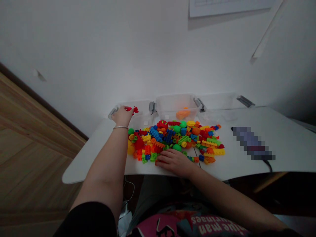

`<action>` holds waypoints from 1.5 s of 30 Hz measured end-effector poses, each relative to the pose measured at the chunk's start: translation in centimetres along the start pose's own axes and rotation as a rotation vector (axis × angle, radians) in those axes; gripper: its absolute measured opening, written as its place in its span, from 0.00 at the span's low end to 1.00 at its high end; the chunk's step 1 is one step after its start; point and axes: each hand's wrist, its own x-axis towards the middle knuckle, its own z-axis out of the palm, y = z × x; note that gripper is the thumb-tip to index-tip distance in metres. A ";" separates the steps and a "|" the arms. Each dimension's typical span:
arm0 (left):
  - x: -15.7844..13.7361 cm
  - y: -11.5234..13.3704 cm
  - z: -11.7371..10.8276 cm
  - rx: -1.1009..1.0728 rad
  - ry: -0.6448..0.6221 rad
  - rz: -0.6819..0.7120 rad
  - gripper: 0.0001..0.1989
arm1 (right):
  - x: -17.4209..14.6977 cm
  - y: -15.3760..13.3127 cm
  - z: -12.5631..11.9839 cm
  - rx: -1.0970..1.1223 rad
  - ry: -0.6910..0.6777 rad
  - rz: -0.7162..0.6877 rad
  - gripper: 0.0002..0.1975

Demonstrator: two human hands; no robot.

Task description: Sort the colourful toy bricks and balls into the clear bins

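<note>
While left hand (122, 116) is clamping red piece (135, 110) at left bin (144, 106), middle bin (168, 102) is holding orange piece (183, 114); toy pile (176, 129) remaining on bench (237, 164), right hand (175, 163) touching, grip unclear.

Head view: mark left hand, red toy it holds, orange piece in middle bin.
Left hand (122, 116), head view, back of hand.
Red toy (135, 110), head view, exposed end.
Orange piece (183, 114), head view, middle of its body.

An indoor room, home or office I can't tell: white desk (286, 135) against a white wall (98, 49) with a paper sheet (227, 7), wooden boards (32, 161) at left, toy bricks (169, 136) heaped
</note>
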 end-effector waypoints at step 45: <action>-22.3 -3.6 3.2 -0.003 0.062 0.701 0.29 | -0.4 -0.2 -0.4 -0.130 0.315 0.215 0.07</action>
